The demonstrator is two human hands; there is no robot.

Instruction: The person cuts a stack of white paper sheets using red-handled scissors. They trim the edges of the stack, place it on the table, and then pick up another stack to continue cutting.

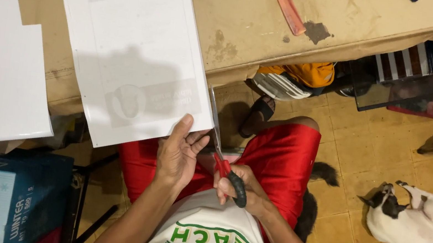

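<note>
Your left hand [179, 153] pinches the white sheet [136, 55] at its lower right corner, over the table edge [245, 69]; your right hand [244, 189] grips the scissors [220, 153] (blades along the sheet's right edge), cut barely started.

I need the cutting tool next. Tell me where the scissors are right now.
In the head view, the scissors are in the right hand, blades along the right edge of the white sheet that the left hand steadies.

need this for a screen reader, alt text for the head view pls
A seated person's left hand holds a white sheet at a table edge while the right hand cuts it with red-handled scissors. A black-and-white dog lies on the tiled floor.
</note>
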